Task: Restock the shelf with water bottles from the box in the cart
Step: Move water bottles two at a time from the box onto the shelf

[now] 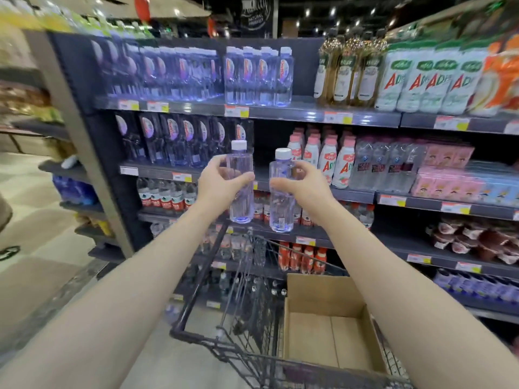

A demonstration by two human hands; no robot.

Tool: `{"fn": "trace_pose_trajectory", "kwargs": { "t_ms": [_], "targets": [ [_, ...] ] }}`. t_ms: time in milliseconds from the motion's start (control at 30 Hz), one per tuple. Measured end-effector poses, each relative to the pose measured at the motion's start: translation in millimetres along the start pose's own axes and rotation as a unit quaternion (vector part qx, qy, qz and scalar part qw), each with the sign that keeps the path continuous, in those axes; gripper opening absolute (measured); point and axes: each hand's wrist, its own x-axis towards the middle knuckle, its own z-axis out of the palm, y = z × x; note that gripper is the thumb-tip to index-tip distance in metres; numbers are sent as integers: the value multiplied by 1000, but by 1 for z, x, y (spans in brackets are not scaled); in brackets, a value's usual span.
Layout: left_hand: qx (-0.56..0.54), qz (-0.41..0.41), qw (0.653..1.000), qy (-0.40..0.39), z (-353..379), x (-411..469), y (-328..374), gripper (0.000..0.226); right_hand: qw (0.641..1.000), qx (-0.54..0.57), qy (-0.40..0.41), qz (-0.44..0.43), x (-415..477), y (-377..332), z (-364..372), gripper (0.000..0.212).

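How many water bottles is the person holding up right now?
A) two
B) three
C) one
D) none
A: the left hand grips one white-capped bottle and the right hand grips a second bottle, one bottle in each hand.

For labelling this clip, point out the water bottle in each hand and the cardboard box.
left-hand water bottle [241, 204]: head view, lower clear body.
right-hand water bottle [280, 213]: head view, lower clear body.
cardboard box [317, 290]: head view, far wall.
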Motion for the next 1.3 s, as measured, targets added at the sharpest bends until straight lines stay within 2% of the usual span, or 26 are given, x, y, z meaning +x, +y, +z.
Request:
{"fn": "trace_pose_trajectory", "kwargs": {
  "t_ms": [133,200,233,300,400,567,700,800,900,1033,1233,1300],
  "targets": [
    [-1,14,1000,15,-54,-6,26,54,999,-11,-20,-26,-9,-49,28,52],
    [1,23,1000,17,-79,-3,33,64,999,-20,-15,-38,-7,-70,47,47],
    [0,28,999,17,-91,1,35,72,999,-21,-8,-43,-6,-79,58,50],
    [8,30,999,23,-116,12,35,84,998,-24,0,-54,0,-96,82,67],
    [7,40,999,27,-156,34,31,87,997,-29,-6,-73,16,-114,120,94],
    [11,62,998,5,-222,81,16,87,995,-16,-4,-96,46,-148,188,88],
    [22,86,996,-20,-271,130,2,75,995,-4,12,-99,78,-173,243,95],
    [26,89,994,-52,-298,168,-9,68,994,-15,35,-98,103,-189,275,87],
    [24,90,993,-78,-313,201,-16,66,993,-21,65,-100,123,-201,296,83],
    [-1,96,991,-91,-317,240,-23,86,990,-23,97,-96,154,-206,314,88],
    [-28,98,987,-122,-299,298,-32,90,986,-28,137,-93,206,-201,322,87],
    [-27,99,987,-127,-291,318,-36,90,986,-33,144,-82,229,-197,320,72]
  ]
}}
